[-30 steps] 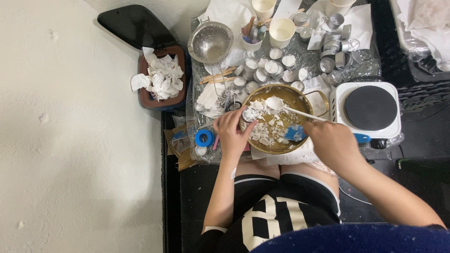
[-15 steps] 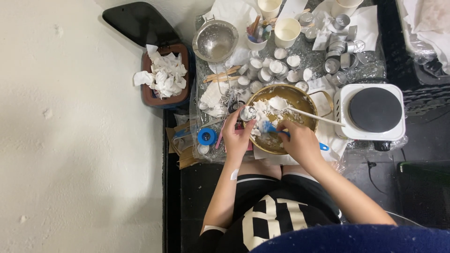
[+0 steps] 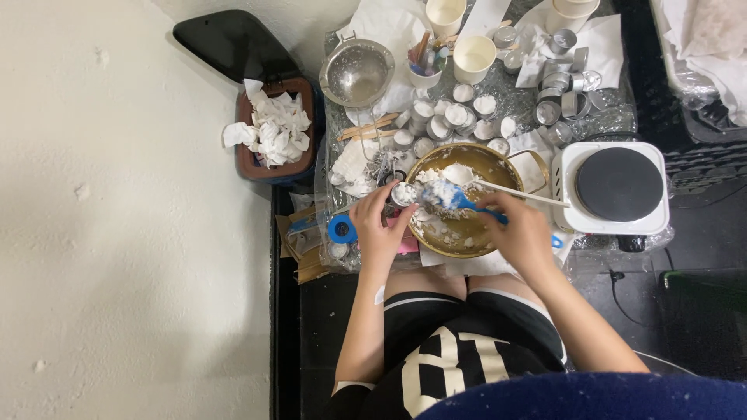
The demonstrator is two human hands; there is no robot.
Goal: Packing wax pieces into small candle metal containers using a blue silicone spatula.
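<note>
Head view: right hand [image 3: 523, 233], gripping the blue spoon [image 3: 459, 202], has swung from the bowl's [image 3: 498, 167] 4 o'clock edge to the small tin [image 3: 404, 193] pinched by left hand [image 3: 377, 229].

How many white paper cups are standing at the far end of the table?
3. One paper cup stands at the far edge, one just nearer beside the small cup of sticks, and one far right, cut off by the frame. Others may lie out of view.

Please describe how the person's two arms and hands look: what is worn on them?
Both arms are bare down to the hands: left hand, right hand. No gloves, no sleeves on the forearms; I cannot make out a watch or rings. A small pale patch sits near the left elbow.
</note>
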